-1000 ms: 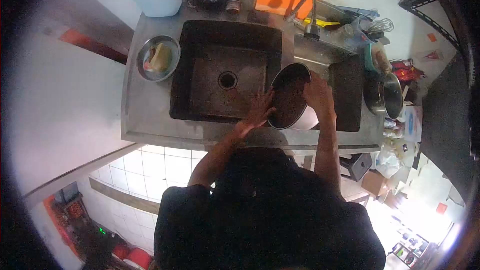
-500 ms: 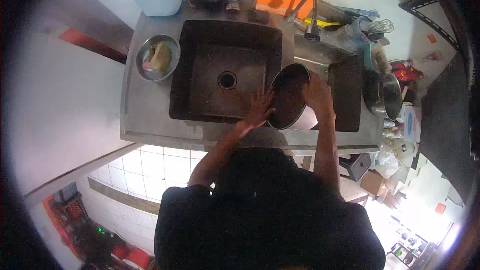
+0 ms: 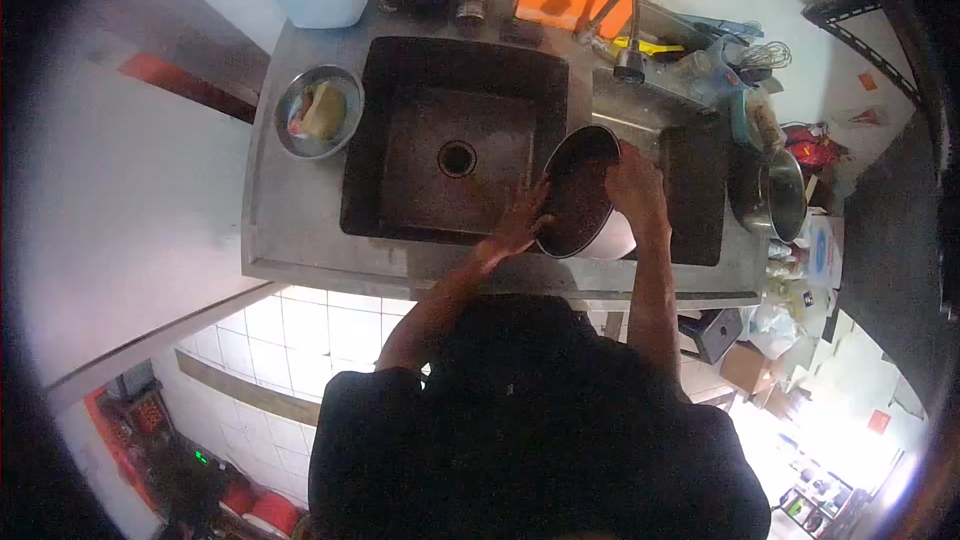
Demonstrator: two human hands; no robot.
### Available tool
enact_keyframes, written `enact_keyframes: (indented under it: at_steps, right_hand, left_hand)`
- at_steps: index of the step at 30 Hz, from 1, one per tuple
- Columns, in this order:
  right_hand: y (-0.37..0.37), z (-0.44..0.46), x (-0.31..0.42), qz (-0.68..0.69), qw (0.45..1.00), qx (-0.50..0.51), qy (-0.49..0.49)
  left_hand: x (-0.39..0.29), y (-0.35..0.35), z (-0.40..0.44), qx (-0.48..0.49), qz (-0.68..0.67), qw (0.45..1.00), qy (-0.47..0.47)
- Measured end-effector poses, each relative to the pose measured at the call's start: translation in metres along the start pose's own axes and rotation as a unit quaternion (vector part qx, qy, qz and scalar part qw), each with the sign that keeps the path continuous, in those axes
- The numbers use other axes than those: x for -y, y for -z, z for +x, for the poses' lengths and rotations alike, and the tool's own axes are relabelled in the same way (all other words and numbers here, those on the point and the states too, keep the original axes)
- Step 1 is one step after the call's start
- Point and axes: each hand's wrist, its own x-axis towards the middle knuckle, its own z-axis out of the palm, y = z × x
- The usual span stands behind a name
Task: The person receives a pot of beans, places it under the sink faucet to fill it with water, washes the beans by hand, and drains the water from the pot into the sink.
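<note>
Left hand [image 3: 517, 225] spread, the person sets its fingers against the left side of a deep, round metal pot with a thin pale rim [image 3: 612, 240]; it does not wrap around the wall. The right hand [image 3: 640, 195] reaches over the opposite rim with its fingers bent inward, though whether they pinch the metal or only press the inner wall cannot be told. The pot is tilted, its dark mouth turned toward the left, above the strip between a dark, square left basin [image 3: 460, 120] and a dark right basin [image 3: 692, 185] in the grey metal worktop [image 3: 290, 225]. Whether it holds anything is too dim to tell.

The main weakness seems to be the left side: an open palm gives little to stop a slide, so if the rim is wet and the right fingers lose their purchase, the pot could twist, drop and bang into either basin. Tipping it further could let any liquid inside run over the lower edge, perhaps onto the left wrist. Lifted high and forward, it might also knock the black, curved-neck tap [image 3: 629, 64] beyond it
</note>
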Motion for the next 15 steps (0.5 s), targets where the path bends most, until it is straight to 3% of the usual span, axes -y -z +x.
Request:
enact_keyframes:
  at_steps: [3,9,12,15]
  right_hand:
    - [-0.005,0.0,-0.002,0.013,0.999,-0.037,0.016]
    - [0.004,0.003,0.008,0.006,1.0,-0.001,0.012]
    - [-0.005,0.004,0.0,-0.01,1.0,-0.01,-0.008]
    - [-0.003,-0.007,-0.01,0.005,0.995,-0.086,0.06]
  left_hand:
    - [0.006,-0.009,0.0,-0.057,-0.01,0.998,-0.033]
    - [-0.012,0.018,-0.003,0.045,0.024,0.998,0.027]
    - [0.001,0.001,-0.001,-0.026,0.009,0.999,-0.018]
    - [0.009,-0.012,0.002,-0.048,-0.036,0.997,-0.046]
